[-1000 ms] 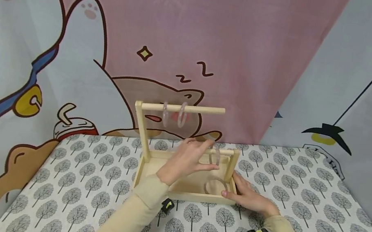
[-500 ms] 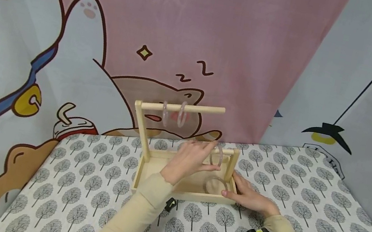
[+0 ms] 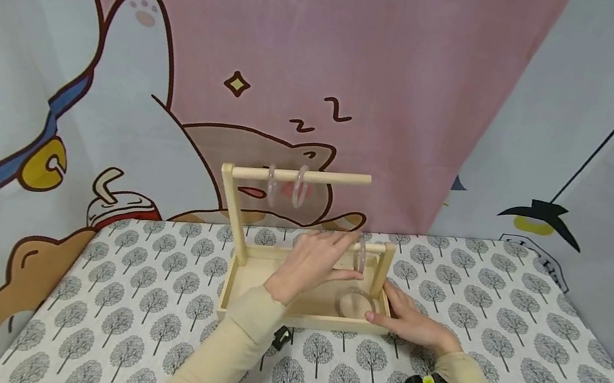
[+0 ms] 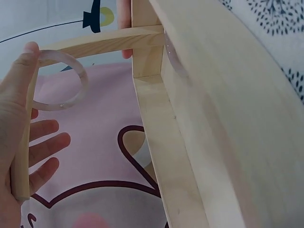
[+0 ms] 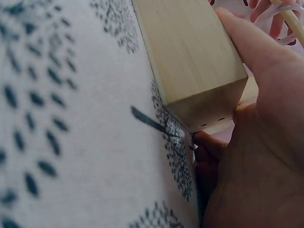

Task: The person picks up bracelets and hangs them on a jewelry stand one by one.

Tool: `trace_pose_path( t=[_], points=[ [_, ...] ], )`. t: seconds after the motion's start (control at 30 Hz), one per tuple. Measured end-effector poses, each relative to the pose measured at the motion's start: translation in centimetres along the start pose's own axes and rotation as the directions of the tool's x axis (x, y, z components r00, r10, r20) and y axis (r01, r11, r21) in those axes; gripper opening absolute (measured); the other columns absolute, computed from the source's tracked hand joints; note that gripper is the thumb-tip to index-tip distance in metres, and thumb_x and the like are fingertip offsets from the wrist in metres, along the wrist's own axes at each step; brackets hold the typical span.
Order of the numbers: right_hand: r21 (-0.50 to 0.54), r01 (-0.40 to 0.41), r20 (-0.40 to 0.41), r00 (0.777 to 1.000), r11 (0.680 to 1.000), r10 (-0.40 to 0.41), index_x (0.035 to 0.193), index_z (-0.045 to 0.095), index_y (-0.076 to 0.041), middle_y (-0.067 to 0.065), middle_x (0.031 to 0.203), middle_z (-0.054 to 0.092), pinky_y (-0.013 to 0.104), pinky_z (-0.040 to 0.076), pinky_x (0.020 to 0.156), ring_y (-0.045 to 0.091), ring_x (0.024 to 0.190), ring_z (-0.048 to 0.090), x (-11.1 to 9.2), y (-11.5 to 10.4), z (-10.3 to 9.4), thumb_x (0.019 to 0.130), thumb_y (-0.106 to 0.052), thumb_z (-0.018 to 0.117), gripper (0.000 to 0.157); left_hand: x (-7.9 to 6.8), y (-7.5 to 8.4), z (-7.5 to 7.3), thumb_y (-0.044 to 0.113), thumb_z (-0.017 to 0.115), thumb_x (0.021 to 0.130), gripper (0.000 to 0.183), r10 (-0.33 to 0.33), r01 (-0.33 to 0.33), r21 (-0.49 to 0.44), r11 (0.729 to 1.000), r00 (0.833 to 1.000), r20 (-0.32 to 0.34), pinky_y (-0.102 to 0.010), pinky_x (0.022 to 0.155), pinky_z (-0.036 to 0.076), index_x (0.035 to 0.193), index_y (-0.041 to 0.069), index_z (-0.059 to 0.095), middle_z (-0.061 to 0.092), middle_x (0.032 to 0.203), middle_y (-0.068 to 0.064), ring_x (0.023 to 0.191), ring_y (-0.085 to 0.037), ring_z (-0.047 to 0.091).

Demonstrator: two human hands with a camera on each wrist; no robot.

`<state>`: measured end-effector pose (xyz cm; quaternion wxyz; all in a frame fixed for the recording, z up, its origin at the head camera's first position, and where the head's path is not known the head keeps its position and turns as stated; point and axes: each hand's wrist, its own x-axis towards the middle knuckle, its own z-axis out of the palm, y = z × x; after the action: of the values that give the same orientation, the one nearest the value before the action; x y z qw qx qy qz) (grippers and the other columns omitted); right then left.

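Observation:
A pale wooden jewelry stand [image 3: 315,322] with a tray base and two bars stands on the table. My left hand [image 3: 309,264] is at the lower bar [image 3: 377,250], thumb and index finger spanning a translucent bangle [image 4: 84,80] around that bar; its other fingers reach past the bar. Two pinkish bangles hang on the upper bar [image 3: 340,178], the left bangle [image 3: 271,187] close to the right bangle [image 3: 299,188]. Another bangle [image 3: 340,300] lies in the tray's right end. My right hand [image 3: 413,325] grips the tray's right end, thumb on the front wall, fingers behind.
A white tablecloth [image 3: 135,325] with a tree print covers the table. Behind it hangs a cartoon-printed curtain [image 3: 409,100], close behind the stand. The upper bar juts to the right with a free end above my left hand.
My left hand has moved slightly right along the lower bar with the bangle, which has turned a little. The right hand keeps its grip on the tray's end.

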<state>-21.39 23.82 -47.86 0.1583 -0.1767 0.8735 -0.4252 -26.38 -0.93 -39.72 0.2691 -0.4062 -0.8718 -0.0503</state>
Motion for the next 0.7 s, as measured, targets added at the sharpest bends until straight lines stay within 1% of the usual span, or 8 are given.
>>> trace_pose_path(
  t=[0.17,0.4,0.53,0.57,0.63,0.7],
  points=[
    [-0.009,-0.02,0.0,1.0,1.0,0.02,0.156,0.0,-0.013,0.027,0.157,-0.002,0.08,0.004,0.096,0.053,0.138,-0.001,-0.1,-0.2,-0.1,0.094,-0.044,0.058,0.091,0.0,0.0,0.1,0.065,0.061,0.082,0.082,-0.005,0.005,-0.012,1.0,1.0,-0.008,-0.019,0.058,0.048,0.142,0.012,0.046,0.067,0.12,-0.002,0.087,-0.014,0.068],
    [-0.015,-0.03,-0.007,1.0,0.999,0.03,0.156,0.002,-0.012,0.027,0.157,0.001,0.079,0.004,0.097,0.053,0.139,0.0,-0.2,-0.3,-0.1,0.094,-0.044,0.058,0.09,0.0,0.0,0.1,0.065,0.063,0.08,0.084,-0.004,0.003,-0.033,0.999,1.0,-0.028,-0.016,0.052,0.042,0.142,0.011,0.046,0.067,0.119,-0.003,0.081,-0.013,0.067],
    [-0.015,-0.028,-0.009,1.0,0.999,0.028,0.156,0.001,-0.012,0.027,0.157,0.0,0.079,0.004,0.097,0.053,0.139,0.0,-0.2,-0.3,-0.1,0.094,-0.044,0.057,0.09,0.0,0.1,0.0,0.065,0.063,0.079,0.086,-0.012,0.011,-0.048,0.999,1.0,-0.022,-0.016,0.051,0.041,0.144,0.011,0.042,0.067,0.118,-0.003,0.076,-0.012,0.066],
    [-0.015,-0.027,-0.008,1.0,1.0,0.027,0.156,0.001,-0.012,0.027,0.157,0.0,0.079,0.004,0.097,0.053,0.139,0.0,-0.2,-0.3,-0.1,0.094,-0.044,0.057,0.09,0.0,0.1,-0.1,0.064,0.063,0.08,0.086,-0.013,0.012,-0.057,0.998,1.0,-0.02,-0.017,0.054,0.043,0.144,0.011,0.042,0.067,0.119,-0.003,0.077,-0.012,0.066],
    [-0.011,-0.035,-0.006,0.999,0.999,0.035,0.156,0.0,-0.012,0.027,0.157,0.0,0.079,0.005,0.096,0.053,0.139,0.0,-0.2,-0.2,-0.1,0.094,-0.045,0.057,0.09,0.0,0.0,-0.4,0.062,0.064,0.08,0.085,-0.011,0.009,-0.092,0.996,1.0,-0.018,-0.02,0.063,0.05,0.144,0.01,0.041,0.065,0.122,-0.005,0.082,-0.014,0.067],
    [-0.004,-0.041,-0.004,0.999,0.999,0.041,0.156,0.001,-0.013,0.027,0.157,-0.001,0.079,0.005,0.096,0.052,0.139,-0.001,-0.2,-0.2,-0.1,0.094,-0.044,0.058,0.09,-0.1,-0.1,-0.9,0.058,0.066,0.082,0.084,-0.008,0.005,-0.145,0.989,1.0,-0.017,-0.029,0.078,0.053,0.144,0.009,0.04,0.062,0.127,-0.007,0.092,-0.017,0.066]
  ],
)
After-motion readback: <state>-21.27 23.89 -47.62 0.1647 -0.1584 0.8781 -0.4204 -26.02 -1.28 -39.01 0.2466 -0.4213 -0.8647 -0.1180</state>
